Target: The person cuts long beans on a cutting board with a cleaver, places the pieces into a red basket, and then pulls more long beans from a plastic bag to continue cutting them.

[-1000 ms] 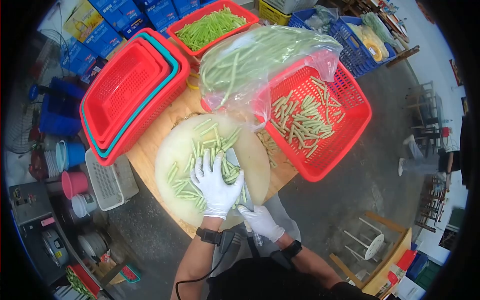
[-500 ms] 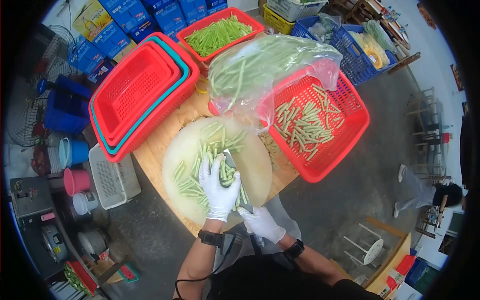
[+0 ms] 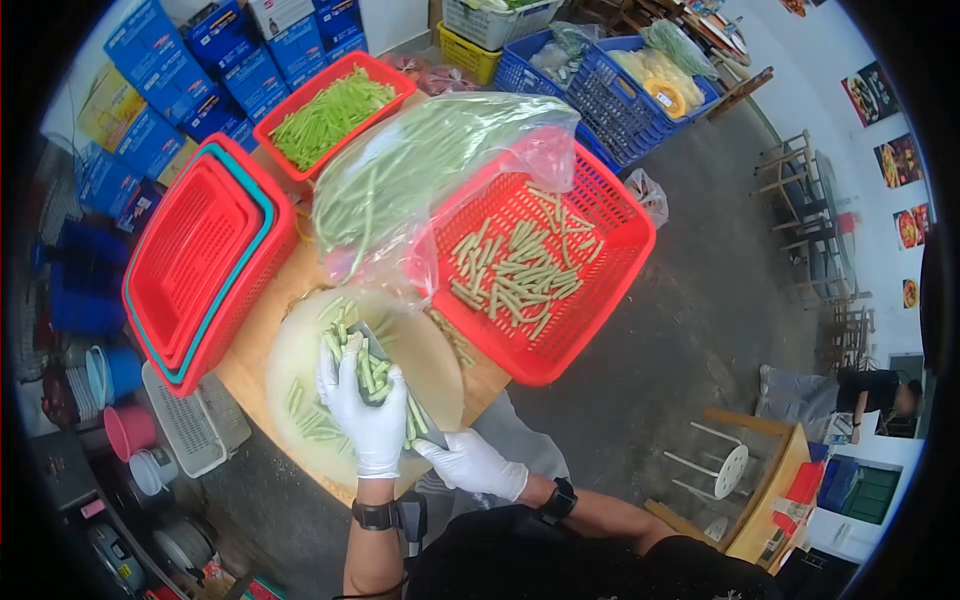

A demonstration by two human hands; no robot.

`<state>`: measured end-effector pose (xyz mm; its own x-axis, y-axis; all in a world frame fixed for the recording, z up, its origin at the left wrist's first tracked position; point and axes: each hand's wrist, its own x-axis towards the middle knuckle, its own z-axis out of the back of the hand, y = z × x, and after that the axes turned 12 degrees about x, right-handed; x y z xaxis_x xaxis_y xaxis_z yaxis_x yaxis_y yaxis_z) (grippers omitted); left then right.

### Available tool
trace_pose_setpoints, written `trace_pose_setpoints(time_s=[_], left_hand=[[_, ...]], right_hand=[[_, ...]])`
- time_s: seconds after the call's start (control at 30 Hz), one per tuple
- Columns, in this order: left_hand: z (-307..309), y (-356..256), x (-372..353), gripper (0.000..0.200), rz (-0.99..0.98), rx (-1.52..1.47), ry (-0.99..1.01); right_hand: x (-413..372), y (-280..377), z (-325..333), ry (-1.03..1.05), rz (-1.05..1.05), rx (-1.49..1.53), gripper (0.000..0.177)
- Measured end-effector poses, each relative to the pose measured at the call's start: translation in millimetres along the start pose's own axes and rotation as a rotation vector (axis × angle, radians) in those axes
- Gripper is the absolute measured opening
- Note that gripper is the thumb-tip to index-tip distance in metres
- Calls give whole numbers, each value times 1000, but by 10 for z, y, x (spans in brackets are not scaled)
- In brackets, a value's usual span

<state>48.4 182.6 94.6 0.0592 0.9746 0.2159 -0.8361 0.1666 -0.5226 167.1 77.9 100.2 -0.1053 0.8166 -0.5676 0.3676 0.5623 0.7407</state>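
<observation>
At 6 o'clock on the round cutting board (image 3: 446, 375), the right hand (image 3: 474, 466), white-gloved, is gripping the knife (image 3: 431, 430) near its heel, fingers curling closely together. The left hand (image 3: 368, 420), also gloved, is resting over the cut beans (image 3: 367, 372) along the blade, thumb standing apart from the forward-reaching fingers. Loose bean pieces (image 3: 316, 424) are lying at the board's 8 o'clock. From the board, the stacked baskets (image 3: 195, 262) are standing at 10 o'clock; the red basket (image 3: 600, 290), at 2 o'clock, is holding more pieces. The plastic bag (image 3: 440, 150) is overlapping its rim. Beyond, at 12 o'clock, the red tray (image 3: 268, 128) is holding green stalks (image 3: 335, 115).
</observation>
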Motion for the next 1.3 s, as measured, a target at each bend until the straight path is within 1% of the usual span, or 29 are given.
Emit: trace_pose_setpoints(time_s=[0.03, 0.07, 0.1, 0.13, 0.2, 0.23, 0.27, 0.33, 0.37, 0.4, 0.47, 0.5, 0.53, 0.57, 0.6, 0.67, 0.7, 0.73, 0.77, 0.8, 0.87, 0.9, 0.93, 1.0, 1.07, 1.1, 1.2, 1.27, 1.3], left_hand=[[-11, -79, 30, 62, -7, 2, 7], [-23, -153, 54, 61, 8, 1, 10], [-55, -223, 84, 61, 21, 0, 9], [-89, -264, 105, 61, 13, 1, 14], [-116, -319, 92, 60, 78, 6, -22], [-99, -390, 101, 59, 101, 35, -34], [-103, -436, 116, 59, 90, 38, -28], [-104, -554, 189, 66, 90, -13, -70], [-122, -633, 227, 66, 61, -33, -69], [-135, -786, 294, 66, 59, -32, -61], [-231, -1133, 425, 62, -77, -26, -58], [-316, -1290, 494, 64, -127, -32, -26], [-425, -1400, 548, 64, -172, 1, 15], [-567, -1556, 628, 61, -229, -118, 34], [-707, -1681, 685, 57, -269, -109, 84], [-1131, -1798, 762, 52, -176, -122, 266], [-1223, -1722, 738, 52, -169, -119, 266], [-1292, -1639, 761, 50, -158, -145, 261], [-1347, -1554, 794, 47, -150, -174, 254], [-1217, -1528, 789, 40, -111, -251, 256], [-1008, -1302, 708, 29, 60, -326, 289], [-871, -1186, 677, 26, 89, -316, 262], [-723, -1041, 611, 23, 118, -305, 236], [-516, -577, 338, 23, 268, -302, 152], [-222, -310, 53, 24, 428, -275, 72], [-90, -144, -106, 24, 437, -268, 68], [106, 321, -538, 21, 581, -131, 56], [251, 629, -810, 22, 715, -61, 63], [247, 880, -959, 22, 600, 63, -11]], right_hand=[[-19, 123, 55, -5, 0, 8, 34], [-31, 272, 129, 23, -122, -65, 36], [-23, 398, 206, 53, -241, -140, 43], [16, 425, 281, 49, -238, -131, 43], [67, 425, 396, 154, -284, -404, 44], [32, 441, 438, 135, -84, -411, 48], [14, 472, 478, 129, -81, -400, 48], [-17, 617, 541, 119, 101, -318, 48], [-26, 718, 659, 179, 8, -395, 46], [-45, 757, 767, 174, 4, -388, 46], [-85, 805, 985, 110, 30, -410, 43], [-143, 845, 1063, 30, 73, -270, 43], [-191, 905, 1157, 35, 69, -269, 43], [-235, 976, 1257, -81, -17, -206, 43], [-278, 1047, 1343, -198, -106, -142, 43], [-315, 1210, 1496, -401, -242, -116, 42], [-288, 812, 1718, -465, -149, -73, 38], [-355, 1075, 1696, -539, -168, 115, 34], [-372, 950, 1868, -567, -56, -101, 33], [-447, 798, 2040, -593, 46, -310, 32], [-509, 904, 2229, -647, 137, -421, 33], [-487, 1276, 2143, -753, -122, -71, 34], [-473, 1305, 2182, -753, -125, -71, 34], [-468, 1309, 2246, -675, -100, -36, 35], [-461, 1282, 2190, -642, -110, -10, 34], [-460, 1295, 2115, -606, -133, -26, 34], [-463, 1183, 1952, -488, -180, -113, 32], [-452, 1051, 1823, -262, -72, -449, 27], [-424, 947, 1766, -140, 253, -717, 22]])
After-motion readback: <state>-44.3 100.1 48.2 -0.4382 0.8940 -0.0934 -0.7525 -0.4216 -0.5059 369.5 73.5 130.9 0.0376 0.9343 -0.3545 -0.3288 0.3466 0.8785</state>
